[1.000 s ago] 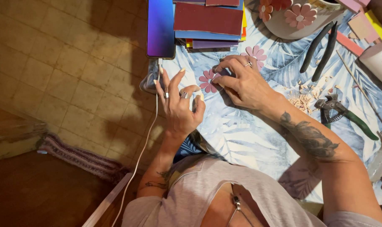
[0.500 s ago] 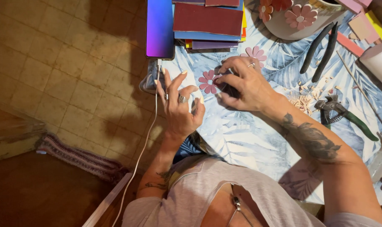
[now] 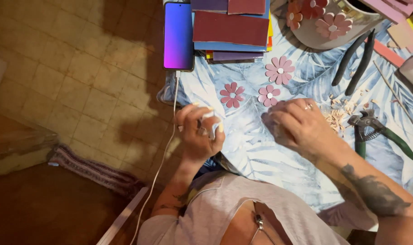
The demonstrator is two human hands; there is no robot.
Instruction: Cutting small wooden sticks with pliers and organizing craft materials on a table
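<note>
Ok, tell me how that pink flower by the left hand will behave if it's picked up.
The pink flower lies flat on the cloth, so it is probably thin and light. Its petals look like cut sheet, likely to flex rather than snap. Lying flat, it should not roll, but may be awkward to lift by its edge.

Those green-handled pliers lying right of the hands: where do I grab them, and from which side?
Probably take the green-handled pliers by the two green handles, coming from above on the right. They lie flat on the leaf-print tablecloth, dark jaws toward the right hand, handles spread and pointing away to the right, with nothing on top. The jaw end sits beside small cut scraps.
</note>
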